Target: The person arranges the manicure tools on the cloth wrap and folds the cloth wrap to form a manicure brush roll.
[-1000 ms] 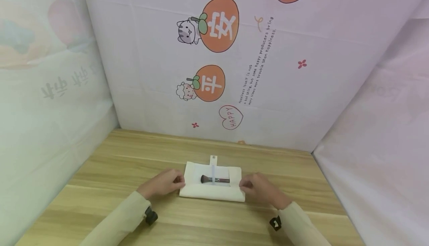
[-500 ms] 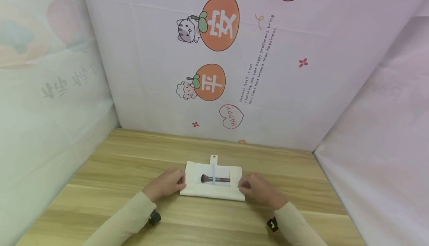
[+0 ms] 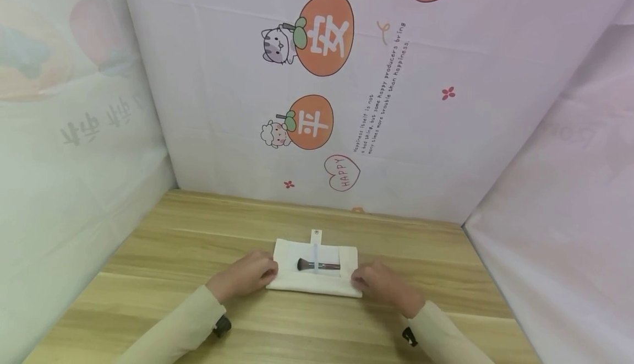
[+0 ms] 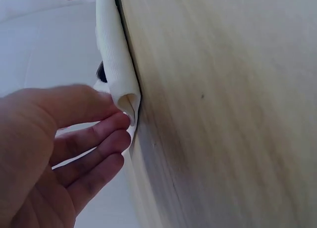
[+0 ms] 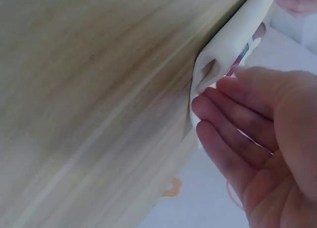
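A cream cloth brush roll [image 3: 312, 285] lies partly unrolled on the table, its near edge curled into a fold. Inside it a makeup brush [image 3: 327, 266] with dark bristles lies sideways under a pale strap [image 3: 315, 259]. At the roll's left end my left hand [image 3: 250, 273] pinches the fold between thumb and fingers; the left wrist view shows the hollow end of the fold [image 4: 118, 54] at the fingertips. My right hand [image 3: 383, 282] pinches the opposite end, where the right wrist view shows the same curled fold [image 5: 233, 37]. The brush's handle end is tucked into a pocket.
A tab with a snap [image 3: 316, 235] sticks out from the roll's far edge. The wooden table [image 3: 317, 331] is bounded by a printed white cloth [image 3: 406, 182] at the back and plain-looking cloth walls at both sides.
Both hands have shifted slightly inward along the roll's ends, keeping to the folded edge. The brush and the roll lie nearly where they were.
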Demonstrator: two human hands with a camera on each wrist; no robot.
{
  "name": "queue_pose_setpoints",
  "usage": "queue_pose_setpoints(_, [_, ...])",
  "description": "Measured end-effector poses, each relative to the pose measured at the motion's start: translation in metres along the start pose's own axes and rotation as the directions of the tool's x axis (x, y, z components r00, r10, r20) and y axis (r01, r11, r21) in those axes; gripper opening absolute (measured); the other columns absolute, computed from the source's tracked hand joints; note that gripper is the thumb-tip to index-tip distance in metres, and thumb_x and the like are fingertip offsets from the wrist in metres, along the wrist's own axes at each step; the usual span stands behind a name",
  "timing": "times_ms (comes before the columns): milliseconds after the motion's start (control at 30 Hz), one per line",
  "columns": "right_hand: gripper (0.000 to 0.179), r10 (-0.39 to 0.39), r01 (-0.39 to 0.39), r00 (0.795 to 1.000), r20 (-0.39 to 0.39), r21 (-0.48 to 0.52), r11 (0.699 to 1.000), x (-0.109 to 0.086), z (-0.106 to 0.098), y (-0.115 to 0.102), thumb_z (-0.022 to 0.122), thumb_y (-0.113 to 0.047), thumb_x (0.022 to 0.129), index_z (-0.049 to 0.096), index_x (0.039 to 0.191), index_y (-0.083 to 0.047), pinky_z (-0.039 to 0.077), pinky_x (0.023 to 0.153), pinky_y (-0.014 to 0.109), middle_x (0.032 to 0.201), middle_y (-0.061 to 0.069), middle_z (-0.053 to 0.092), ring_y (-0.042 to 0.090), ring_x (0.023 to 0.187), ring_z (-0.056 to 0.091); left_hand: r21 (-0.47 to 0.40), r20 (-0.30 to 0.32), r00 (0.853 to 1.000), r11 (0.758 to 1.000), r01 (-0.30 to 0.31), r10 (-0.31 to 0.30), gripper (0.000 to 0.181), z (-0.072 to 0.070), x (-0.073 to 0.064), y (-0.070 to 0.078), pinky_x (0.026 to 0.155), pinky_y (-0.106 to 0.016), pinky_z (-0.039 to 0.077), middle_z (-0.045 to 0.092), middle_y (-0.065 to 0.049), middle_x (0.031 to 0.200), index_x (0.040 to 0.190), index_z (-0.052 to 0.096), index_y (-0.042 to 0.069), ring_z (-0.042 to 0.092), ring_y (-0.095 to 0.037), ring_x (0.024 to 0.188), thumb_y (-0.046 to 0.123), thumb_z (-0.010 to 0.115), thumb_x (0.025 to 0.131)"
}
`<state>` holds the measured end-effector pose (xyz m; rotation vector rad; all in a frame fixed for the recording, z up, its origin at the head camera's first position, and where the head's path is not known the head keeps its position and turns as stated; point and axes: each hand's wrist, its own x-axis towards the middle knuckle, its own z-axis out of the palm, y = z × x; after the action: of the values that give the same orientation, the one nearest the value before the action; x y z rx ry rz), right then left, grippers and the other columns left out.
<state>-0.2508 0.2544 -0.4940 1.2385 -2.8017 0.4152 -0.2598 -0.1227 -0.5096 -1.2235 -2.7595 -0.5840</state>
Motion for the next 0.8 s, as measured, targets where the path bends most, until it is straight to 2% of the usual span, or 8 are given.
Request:
queue_pose_setpoints(100, [0.025,0.046,-0.045,0.997,0.064,-0.012,0.999,-0.003,-0.003,-0.006,0.072,-0.021,0.1,0.065,0.076,-0.018,0.046,0.061,0.016,0.072,-0.012,0.057,-0.004,0.064,0.043,0.012,0.036,0.999,1.0,0.002,-0.002,0.017,-0.004,-0.002,0.003,0.07,-0.023,0.043,0.058,0.003,0.082,0.082,0.066,0.014,0.043,-0.005,0.074,0.013,0.074,0.097])
queue_pose_setpoints(233, [0.03,0.081,-0.073,0.99,0.112,-0.075,0.995,-0.006,-0.007,-0.014,0.08,-0.036,0.093,0.063,0.078,-0.017,0.042,0.061,0.018,0.075,-0.012,0.052,-0.001,0.067,0.041,0.071,0.067,0.998,0.997,0.011,-0.016,0.016,-0.009,-0.006,0.007,0.075,-0.027,0.049,0.066,-0.003,0.098,0.093,0.07,0.012,0.05,-0.008,0.083,0.022,0.081,0.092])
queue_pose_setpoints(367, [0.021,0.049,-0.037,0.995,0.083,-0.141,0.989,-0.008,-0.006,-0.015,0.085,-0.023,0.087,0.068,0.088,-0.011,0.044,0.061,0.02,0.081,-0.005,0.06,0.002,0.069,0.044,0.123,0.053,0.998,0.992,0.009,-0.016,0.022,-0.01,-0.009,0.01,0.086,-0.034,0.057,0.07,-0.008,0.112,0.103,0.072,0.01,0.06,-0.016,0.094,0.021,0.084,0.088])
queue_pose_setpoints(467, [0.015,0.037,-0.029,0.998,0.059,-0.121,0.992,-0.008,-0.003,-0.013,0.082,-0.014,0.086,0.067,0.087,-0.011,0.044,0.061,0.02,0.082,-0.003,0.061,0.002,0.069,0.044,0.136,0.047,0.999,0.991,0.008,-0.015,0.025,-0.011,-0.01,0.011,0.091,-0.037,0.058,0.07,-0.01,0.116,0.106,0.071,0.009,0.063,-0.02,0.1,0.02,0.085,0.088])
queue_pose_setpoints(567, [0.016,0.057,-0.055,0.996,0.069,-0.042,0.998,-0.008,-0.002,-0.01,0.078,-0.012,0.089,0.064,0.082,-0.012,0.044,0.06,0.019,0.078,-0.004,0.059,0.001,0.067,0.043,0.106,0.054,0.998,0.994,0.01,-0.016,0.023,-0.011,-0.011,0.01,0.093,-0.038,0.058,0.071,-0.011,0.117,0.108,0.072,0.009,0.065,-0.021,0.102,0.019,0.083,0.09])
queue_pose_setpoints(633, [0.012,0.062,-0.063,0.995,0.076,0.005,0.998,-0.007,-0.003,-0.006,0.076,-0.013,0.092,0.068,0.085,-0.01,0.048,0.062,0.019,0.079,-0.003,0.063,0.0,0.068,0.048,0.062,0.065,0.998,0.998,0.017,-0.021,0.021,-0.012,-0.011,0.006,0.094,-0.039,0.058,0.072,-0.01,0.117,0.11,0.072,0.009,0.066,-0.02,0.103,0.019,0.08,0.093])
queue_pose_setpoints(700, [0.009,0.067,-0.071,0.994,0.082,0.049,0.996,-0.007,-0.005,0.0,0.074,-0.015,0.096,0.073,0.094,-0.007,0.055,0.067,0.022,0.086,0.0,0.071,0.001,0.073,0.058,0.0,0.078,0.996,0.999,0.037,-0.037,0.019,-0.012,-0.011,0.002,0.095,-0.039,0.058,0.073,-0.007,0.117,0.113,0.073,0.009,0.067,-0.017,0.104,0.02,0.075,0.097])
queue_pose_setpoints(800, [0.016,0.078,-0.093,0.991,0.105,0.144,0.985,-0.006,-0.008,0.009,0.07,-0.019,0.101,0.077,0.107,-0.006,0.059,0.076,0.026,0.095,0.002,0.076,0.004,0.081,0.065,-0.113,0.096,0.992,0.99,0.09,-0.079,0.02,-0.013,-0.011,-0.007,0.094,-0.038,0.058,0.073,-0.002,0.116,0.117,0.074,0.011,0.065,-0.012,0.103,0.024,0.069,0.103])
